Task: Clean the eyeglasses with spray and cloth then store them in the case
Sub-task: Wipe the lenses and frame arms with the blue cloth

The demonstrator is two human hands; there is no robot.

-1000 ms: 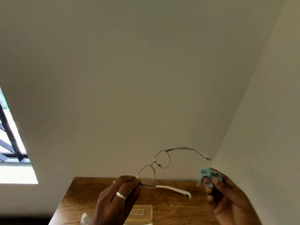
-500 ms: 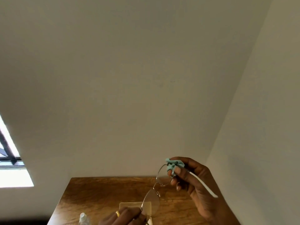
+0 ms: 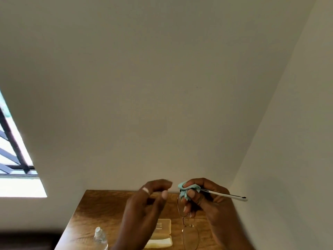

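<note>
Pinches downward-hanging thin wire-rimmed eyeglasses (image 3: 190,238), temple pointing right, through teal cloth (image 3: 185,189) with right hand (image 3: 212,204). Holds nothing in relaxed left hand (image 3: 144,210).

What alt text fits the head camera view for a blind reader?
A right hand pinches wire-framed eyeglasses with a teal cloth; the left hand hovers empty beside it. Below, a wooden table holds an open case and spray bottle.

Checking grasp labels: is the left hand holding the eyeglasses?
No, the left hand hovers free with loosely curled, empty fingers; only the right hand grips the eyeglasses, together with the cloth.
</note>
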